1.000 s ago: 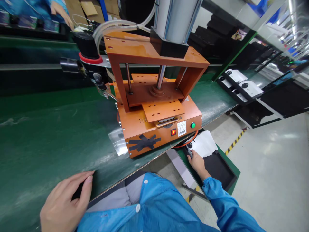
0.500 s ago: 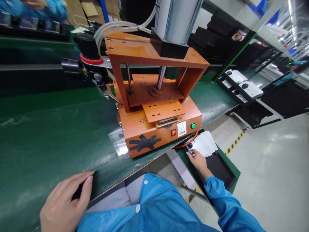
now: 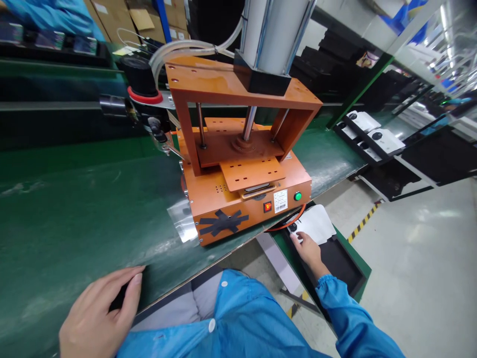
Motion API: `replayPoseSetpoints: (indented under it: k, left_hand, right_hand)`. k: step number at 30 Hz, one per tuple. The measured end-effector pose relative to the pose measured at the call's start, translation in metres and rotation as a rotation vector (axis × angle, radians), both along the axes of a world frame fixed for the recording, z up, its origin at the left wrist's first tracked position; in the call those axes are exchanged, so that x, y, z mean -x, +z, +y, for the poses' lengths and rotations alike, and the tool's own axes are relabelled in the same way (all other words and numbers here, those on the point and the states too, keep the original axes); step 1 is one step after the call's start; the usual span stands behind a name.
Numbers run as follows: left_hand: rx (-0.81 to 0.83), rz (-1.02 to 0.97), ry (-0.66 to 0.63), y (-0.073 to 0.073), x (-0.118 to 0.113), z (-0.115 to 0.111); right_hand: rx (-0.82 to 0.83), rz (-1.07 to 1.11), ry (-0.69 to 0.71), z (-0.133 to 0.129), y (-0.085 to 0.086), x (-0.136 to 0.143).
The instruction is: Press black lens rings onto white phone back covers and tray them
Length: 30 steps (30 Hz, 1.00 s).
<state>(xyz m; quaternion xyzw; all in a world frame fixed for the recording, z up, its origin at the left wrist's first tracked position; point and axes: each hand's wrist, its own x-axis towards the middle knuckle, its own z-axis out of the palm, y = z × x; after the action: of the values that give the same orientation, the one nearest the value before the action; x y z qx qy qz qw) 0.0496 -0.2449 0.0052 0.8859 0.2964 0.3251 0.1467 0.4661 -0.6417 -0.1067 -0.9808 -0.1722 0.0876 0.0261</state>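
My left hand rests at the front edge of the green bench. Its thumb and fingertips come together, and whatever may lie between them is hidden. To the right and lower down, my right hand reaches over a black tray. Its fingers touch the near edge of a white piece with a dark round spot; the fingertips are partly hidden. Between the hands stands an orange press with its plate lowered, a lit red switch and a green button.
A black tray of white pieces sits at the far right of the bench. A black-and-red air regulator stands left of the press. Phone-like devices stand in a rack at the back left, near a person's blue sleeve.
The view has shifted slightly. My right fingers have moved a little at the white piece's edge. The other person's hand at the top left has gone out of view.
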Motion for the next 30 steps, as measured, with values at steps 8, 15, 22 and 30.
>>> replayPoseSetpoints:
  k: [8, 15, 22, 30]
  left_hand:
    - [-0.022, -0.027, -0.008, -0.001, -0.001, -0.001]
    - [-0.059, -0.027, -0.025, 0.000, -0.001, 0.002]
    - [0.019, 0.007, -0.016, -0.002, 0.002, 0.000]
    - [0.034, 0.004, -0.015, -0.003, 0.002, -0.001]
  right_hand:
    - [0.035, -0.173, -0.083, -0.024, -0.007, -0.044]
    - [0.044, -0.204, -0.063, -0.023, -0.018, -0.040]
    - [-0.041, -0.217, -0.049, -0.016, -0.009, -0.037]
    - [-0.001, 0.013, 0.126, -0.010, -0.022, -0.014]
